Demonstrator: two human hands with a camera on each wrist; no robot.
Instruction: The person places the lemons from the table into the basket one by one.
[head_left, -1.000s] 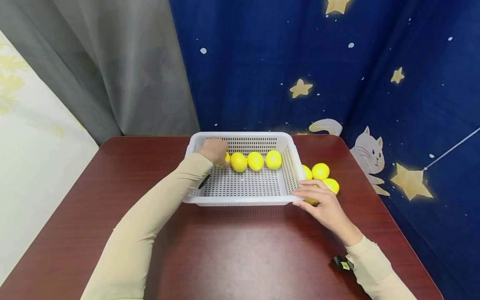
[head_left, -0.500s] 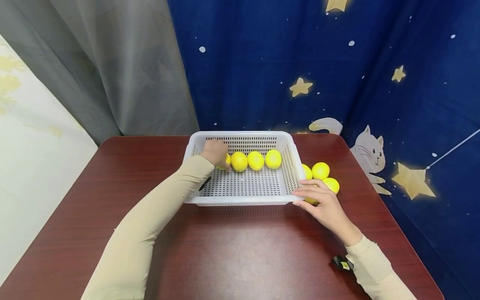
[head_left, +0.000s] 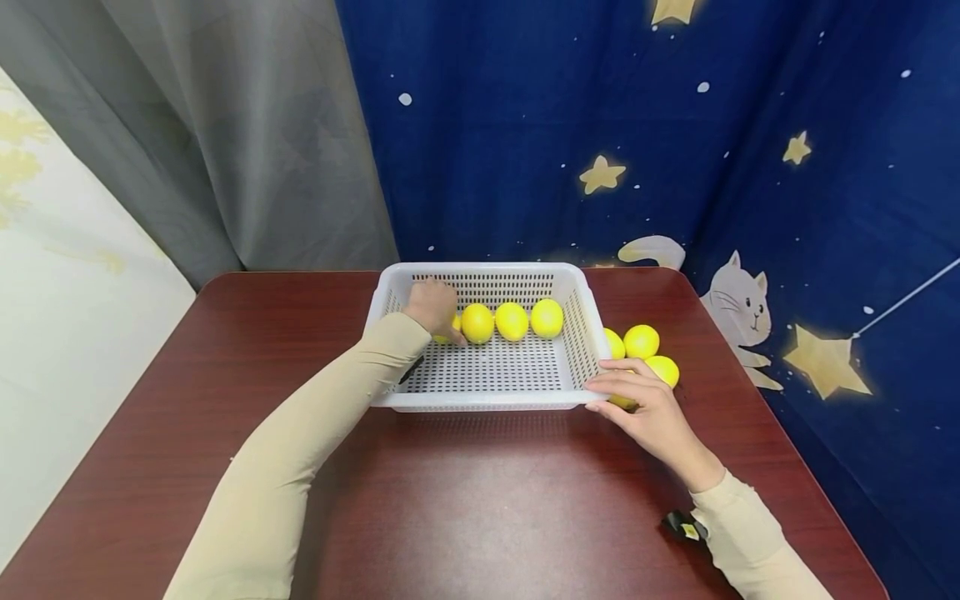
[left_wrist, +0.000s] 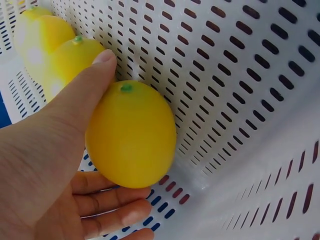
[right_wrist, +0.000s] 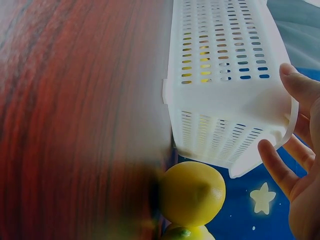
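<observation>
My left hand [head_left: 432, 305] reaches into the white perforated basket [head_left: 487, 402] and grips a yellow lemon [left_wrist: 131, 134] at the left end of a row. Its thumb [left_wrist: 75, 95] lies over the top and its fingers curl underneath, close to the basket's wall. Three more lemons [head_left: 512, 321] line up to the right along the basket's far side. My right hand [head_left: 637, 404] lies at the basket's front right corner, its straight fingers [right_wrist: 299, 86] touching the rim. Below the palm, on the table, a lemon [right_wrist: 192, 192] sits apart from the fingers.
Three lemons [head_left: 641, 341] lie on the dark red table [head_left: 480, 500] right of the basket. A small black device [head_left: 681, 527] sits at my right wrist. Grey and blue starred curtains hang behind the table's far edge.
My left hand with its lemon has edged slightly left inside the basket. The right hand has stayed in place.
</observation>
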